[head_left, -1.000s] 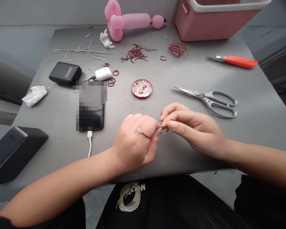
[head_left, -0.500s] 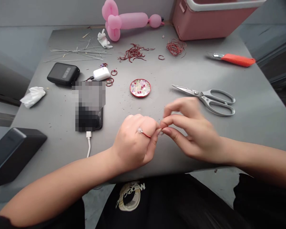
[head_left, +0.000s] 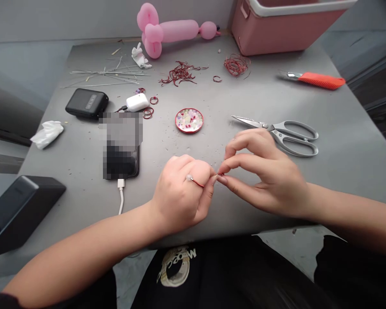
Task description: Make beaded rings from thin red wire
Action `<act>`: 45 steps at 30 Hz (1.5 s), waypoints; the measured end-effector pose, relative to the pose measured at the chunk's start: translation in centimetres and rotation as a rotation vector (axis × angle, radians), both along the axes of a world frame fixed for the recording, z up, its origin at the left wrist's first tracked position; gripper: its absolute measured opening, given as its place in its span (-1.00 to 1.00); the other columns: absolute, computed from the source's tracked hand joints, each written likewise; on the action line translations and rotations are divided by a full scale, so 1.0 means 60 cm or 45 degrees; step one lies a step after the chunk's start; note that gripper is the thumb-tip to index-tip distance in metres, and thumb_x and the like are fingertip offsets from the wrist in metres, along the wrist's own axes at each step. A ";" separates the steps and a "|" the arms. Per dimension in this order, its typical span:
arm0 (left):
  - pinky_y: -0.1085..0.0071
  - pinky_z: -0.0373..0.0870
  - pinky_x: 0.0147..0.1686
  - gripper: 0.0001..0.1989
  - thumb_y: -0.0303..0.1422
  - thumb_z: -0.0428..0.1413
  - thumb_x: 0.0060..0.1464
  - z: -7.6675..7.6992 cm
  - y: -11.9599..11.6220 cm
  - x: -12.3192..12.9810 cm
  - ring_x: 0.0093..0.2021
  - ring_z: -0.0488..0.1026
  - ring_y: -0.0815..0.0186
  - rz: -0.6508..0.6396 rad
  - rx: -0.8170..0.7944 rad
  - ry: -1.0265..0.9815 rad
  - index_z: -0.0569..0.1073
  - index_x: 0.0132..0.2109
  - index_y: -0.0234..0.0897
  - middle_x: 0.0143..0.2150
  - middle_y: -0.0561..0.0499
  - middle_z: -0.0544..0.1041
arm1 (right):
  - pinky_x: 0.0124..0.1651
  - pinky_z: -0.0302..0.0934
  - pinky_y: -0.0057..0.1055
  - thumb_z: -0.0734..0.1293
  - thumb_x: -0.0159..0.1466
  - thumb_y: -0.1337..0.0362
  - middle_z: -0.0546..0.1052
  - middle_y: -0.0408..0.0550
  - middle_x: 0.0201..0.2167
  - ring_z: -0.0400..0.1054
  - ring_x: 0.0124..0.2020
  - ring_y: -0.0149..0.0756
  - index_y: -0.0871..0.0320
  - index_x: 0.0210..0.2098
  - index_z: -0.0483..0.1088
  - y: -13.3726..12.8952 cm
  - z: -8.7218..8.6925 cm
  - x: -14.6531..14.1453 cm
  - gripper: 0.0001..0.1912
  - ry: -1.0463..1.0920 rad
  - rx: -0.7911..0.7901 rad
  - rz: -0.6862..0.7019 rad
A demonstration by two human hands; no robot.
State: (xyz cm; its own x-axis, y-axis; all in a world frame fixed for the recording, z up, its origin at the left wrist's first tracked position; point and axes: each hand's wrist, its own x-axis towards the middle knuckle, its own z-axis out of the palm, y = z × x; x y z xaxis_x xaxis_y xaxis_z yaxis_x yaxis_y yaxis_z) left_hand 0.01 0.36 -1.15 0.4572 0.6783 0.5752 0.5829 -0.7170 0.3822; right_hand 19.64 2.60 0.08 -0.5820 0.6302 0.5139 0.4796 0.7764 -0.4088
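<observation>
My left hand (head_left: 183,191) is closed, thumb pressed to index finger. On one of its fingers sits a ring of red wire with a pale bead (head_left: 189,177). Thumb and index finger of my right hand (head_left: 263,178) pinch a small piece of dark red wire (head_left: 221,174), its other fingers loosely curled. The tips of both hands meet at this wire, and the left pinch hides part of it. Beyond the hands lies a round red-rimmed dish (head_left: 176,127) of small pastel and red beads. Grey-handled scissors (head_left: 279,131) lie just behind my right hand.
Cut red wire (head_left: 182,74), a wire coil (head_left: 237,65), and an orange-handled cutter (head_left: 321,80) lie farther back. A pink balloon (head_left: 180,31) and pink bin (head_left: 276,34) stand behind. Left are a phone (head_left: 122,165), white case (head_left: 137,102), black power bank (head_left: 86,103) and several wire rings (head_left: 148,113).
My right hand has shifted slightly, its fingers a little more raised, and more of the red wire shows at its fingertips. My left hand keeps its pinch. The view has moved slightly.
</observation>
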 end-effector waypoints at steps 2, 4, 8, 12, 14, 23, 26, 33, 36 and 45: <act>0.30 0.20 -0.43 -0.88 -0.50 0.02 0.17 -0.001 0.000 0.000 -0.45 0.32 0.29 0.017 0.007 0.005 0.27 -0.33 -0.24 -0.48 0.03 0.48 | -0.09 0.21 -0.11 0.39 0.20 0.36 0.44 -0.03 -0.27 0.28 -0.12 -0.12 0.05 -0.29 0.39 0.002 -0.006 0.005 -0.88 -0.055 0.295 -0.031; 0.30 0.21 -0.43 -0.88 -0.50 0.02 0.18 -0.001 0.000 0.000 -0.45 0.32 0.29 0.020 0.008 0.010 0.28 -0.34 -0.24 -0.49 0.03 0.47 | -0.13 0.19 -0.15 0.41 0.18 0.38 0.48 -0.09 -0.27 0.30 -0.09 -0.12 -0.02 -0.29 0.41 0.003 -0.013 0.010 -0.83 -0.073 0.499 -0.032; 0.30 0.23 -0.43 -0.87 -0.50 0.02 0.17 0.001 -0.001 0.000 -0.43 0.33 0.28 -0.001 -0.008 0.032 0.31 -0.35 -0.26 -0.49 0.02 0.47 | -0.11 0.14 -0.15 0.40 0.18 0.42 0.50 -0.15 -0.29 0.32 -0.09 -0.17 -0.07 -0.32 0.43 0.003 -0.013 0.012 -0.79 0.003 0.465 0.011; 0.31 0.27 -0.39 -0.88 -0.54 0.04 0.14 -0.001 -0.003 0.001 -0.39 0.32 0.27 -0.059 0.012 -0.021 0.33 -0.34 -0.26 -0.48 0.03 0.49 | -0.05 0.23 -0.17 0.28 0.31 0.33 0.42 -0.07 -0.28 0.31 -0.16 -0.24 0.09 -0.40 0.42 0.007 0.003 0.003 -0.85 0.205 -0.615 0.183; 0.30 0.29 -0.36 -0.89 -0.55 0.04 0.13 -0.003 -0.003 0.001 -0.38 0.32 0.27 -0.083 0.015 -0.069 0.33 -0.32 -0.26 -0.46 0.03 0.50 | -0.14 0.30 -0.25 0.22 0.34 0.29 0.38 -0.06 -0.28 0.33 -0.25 -0.31 0.15 -0.45 0.40 0.012 0.009 -0.001 -0.75 0.368 -1.269 0.323; 0.36 0.27 -0.38 -0.87 -0.52 -0.01 0.19 0.003 -0.002 -0.001 -0.43 0.32 0.34 0.008 -0.193 -0.191 0.28 -0.34 -0.24 -0.47 0.06 0.44 | 0.04 0.24 -0.08 0.41 0.22 0.30 0.49 -0.01 -0.22 0.31 -0.07 -0.13 0.03 -0.24 0.49 -0.001 -0.001 -0.001 -0.90 0.186 0.044 -0.169; 0.37 0.27 -0.38 -0.87 -0.50 -0.01 0.20 0.004 -0.003 0.001 -0.44 0.32 0.35 0.008 -0.216 -0.202 0.29 -0.34 -0.25 -0.48 0.07 0.42 | -0.09 0.30 -0.13 0.48 0.13 0.34 0.52 -0.02 -0.26 0.29 -0.08 -0.09 0.00 -0.21 0.48 -0.008 -0.003 -0.001 -0.76 0.057 0.476 -0.220; 0.36 0.26 -0.37 -0.86 -0.52 -0.01 0.20 -0.004 -0.003 0.002 -0.44 0.33 0.34 -0.044 -0.198 -0.166 0.27 -0.33 -0.23 -0.48 0.07 0.45 | -0.12 0.28 -0.19 0.42 0.17 0.44 0.53 -0.10 -0.27 0.31 -0.05 -0.13 -0.07 -0.23 0.44 -0.013 -0.017 0.000 -0.73 -0.052 0.564 -0.140; 0.34 0.26 -0.37 -0.87 -0.51 -0.01 0.19 -0.006 -0.001 0.002 -0.44 0.33 0.32 -0.054 -0.194 -0.120 0.28 -0.33 -0.24 -0.48 0.06 0.46 | -0.06 0.21 -0.18 0.35 0.22 0.48 0.52 -0.10 -0.22 0.27 -0.01 -0.15 -0.04 -0.24 0.42 -0.013 -0.020 -0.001 -0.75 -0.038 0.422 -0.102; 0.37 0.30 -0.34 -0.86 -0.52 -0.01 0.20 -0.007 0.006 -0.001 -0.43 0.36 0.34 -0.070 -0.336 -0.203 0.32 -0.33 -0.24 -0.44 0.06 0.51 | -0.03 0.25 -0.34 0.29 0.33 0.15 0.36 -0.05 -0.20 0.32 -0.18 -0.35 0.14 -0.34 0.46 0.030 0.004 0.010 -0.77 0.157 -1.107 0.232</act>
